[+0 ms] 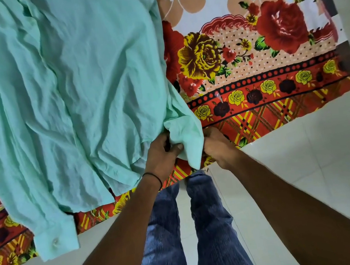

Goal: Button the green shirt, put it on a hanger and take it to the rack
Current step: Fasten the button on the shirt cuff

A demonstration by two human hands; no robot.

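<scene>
Floral bedsheet (260, 57) is seen across the upper half of the frame, red and yellow roses, its patterned border hanging over the bed edge. White tiled floor (309, 169) fills the lower right and the lower left corner.

Green shirt (61, 81) is spread flat and wrinkled on the sheet. It covers the upper left and centre of the frame and reaches the bed edge at lower centre.

Legs in blue jeans (210, 228) are seen at bottom centre, standing just beside the bed edge.

One sleeve is laid down toward the lower left, with its cuff (59, 229) hanging past the sheet border. One pale button (55, 241) is seen on that cuff.

Both hands are at centre frame on a bunched fold (185, 137) of the shirt's right edge. Left hand (161, 152): fold pinched, thumb on top, fingers curled under. Right hand (218, 148): clenched on the fold's right side, fingertips hidden behind the cloth. Which part of the shirt the fold is cannot be told.

A thin black band (153, 177) is worn on the left wrist.
</scene>
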